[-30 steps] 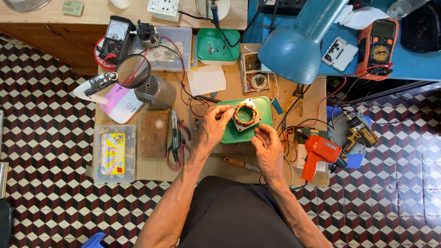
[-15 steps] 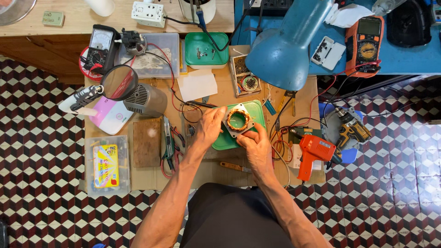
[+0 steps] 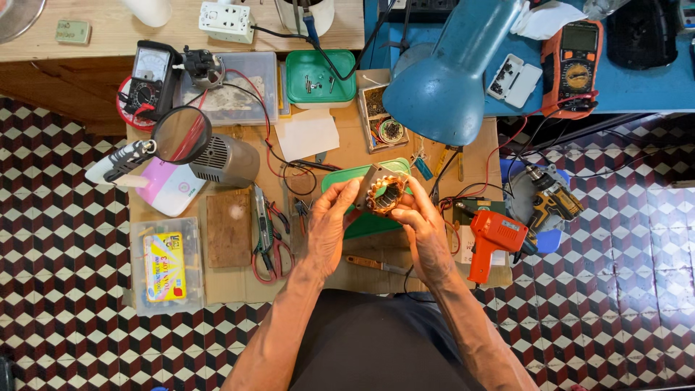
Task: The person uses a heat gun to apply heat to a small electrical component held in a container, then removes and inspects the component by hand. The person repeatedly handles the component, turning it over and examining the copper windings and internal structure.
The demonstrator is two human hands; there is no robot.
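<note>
A square metal motor stator with copper windings (image 3: 384, 194) is gripped between the closed fingers of the left hand (image 3: 329, 221) and right hand (image 3: 426, 228), raised over a green plastic tray (image 3: 365, 224) near the table's middle.

I am at a small electrical repair workshop. My worktop (image 3: 239, 289) is crowded with an analogue meter (image 3: 148, 81), an orange multimeter (image 3: 575, 69), a magnifier (image 3: 181, 135), an orange soldering gun (image 3: 494, 242), a cordless drill (image 3: 550, 197), pliers (image 3: 271, 242) and trays of small parts (image 3: 319, 76). A blue lamp (image 3: 443, 87) hangs over it, a power socket (image 3: 226, 20) sits behind, and the floor (image 3: 61, 289) is patterned tile.
</note>
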